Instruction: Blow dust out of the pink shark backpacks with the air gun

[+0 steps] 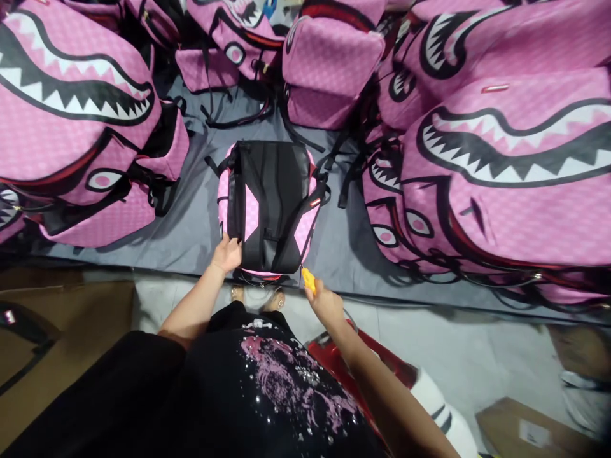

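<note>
A pink and black backpack point(277, 197) lies with its black padded back and straps facing up on the grey cloth-covered table. My left hand point(226, 253) is closed on its near left edge, thumb and fingers at the black side. In my right hand point(325, 304) is a small yellow-handled tool point(309, 280). Its thin dark tip points at the near right corner of the backpack, close to a strap end. Whether the tip touches the fabric I cannot tell, nor the tool's exact kind.
Pink shark-mouth backpacks are piled at the left point(71, 152), along the back, and at the right point(515, 152). The grey table cloth point(191, 191) ends just in front of me. Below stand a cardboard box point(95, 356), a red object point(386, 359) and another carton point(529, 426).
</note>
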The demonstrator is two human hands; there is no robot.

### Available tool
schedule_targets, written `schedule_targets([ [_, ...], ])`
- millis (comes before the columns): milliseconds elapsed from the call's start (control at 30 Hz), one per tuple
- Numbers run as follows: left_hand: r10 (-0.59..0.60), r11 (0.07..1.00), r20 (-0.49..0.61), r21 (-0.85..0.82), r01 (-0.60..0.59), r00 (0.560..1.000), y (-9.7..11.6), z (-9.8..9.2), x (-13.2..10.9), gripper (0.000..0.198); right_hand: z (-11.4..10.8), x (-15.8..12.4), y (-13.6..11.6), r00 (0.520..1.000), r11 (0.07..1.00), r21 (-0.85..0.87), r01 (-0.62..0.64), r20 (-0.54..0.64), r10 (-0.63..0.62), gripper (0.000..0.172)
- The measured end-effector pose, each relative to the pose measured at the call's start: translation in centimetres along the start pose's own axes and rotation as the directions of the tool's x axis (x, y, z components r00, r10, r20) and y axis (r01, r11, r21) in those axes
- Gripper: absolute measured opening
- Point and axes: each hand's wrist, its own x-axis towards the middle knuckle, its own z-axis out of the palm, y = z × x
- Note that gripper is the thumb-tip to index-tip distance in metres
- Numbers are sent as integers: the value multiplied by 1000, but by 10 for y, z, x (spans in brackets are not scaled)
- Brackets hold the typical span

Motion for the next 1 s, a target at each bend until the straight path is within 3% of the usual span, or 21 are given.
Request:
schedule_targets([
  [233,-57,998,-71,5,57,996,0,1,3,54,-12,-23,1,994,987,134,-93,69,84,43],
  [400,-72,997,-57,-11,71,996,0,1,1,65,4,-85,11,988,927,360,-105,141,57,49],
  [500,-100,995,-30,-10,100,995,1,4,1,70,14,-114,-2,977,833,542,-109,212,-10,56],
  [633,-100,993,-72,49,103,992,4,16,0,68,14,-103,-35,963,726,678,-111,254,-90,59],
  [733,-57,963,-203,247,108,977,1,28,-14,63,12,-83,-49,953,744,657,-122,286,-96,58],
  [800,125,855,-328,514,66,936,-8,35,-33,66,12,-76,-55,952,756,639,-144,297,-69,58],
  [833,258,741,-319,671,25,912,-15,37,-43,72,13,-75,-60,953,746,650,-145,294,-71,57],
  [900,405,398,-91,913,-86,910,-31,38,-56,81,15,-73,-70,955,704,700,-119,275,-112,57],
  [967,284,56,211,970,-236,935,-47,35,-55,78,15,-70,-79,959,663,744,-87,243,-147,57],
  [1000,183,-67,303,953,-295,935,-54,34,-48,74,14,-69,-82,964,651,755,-83,226,-140,57],
])
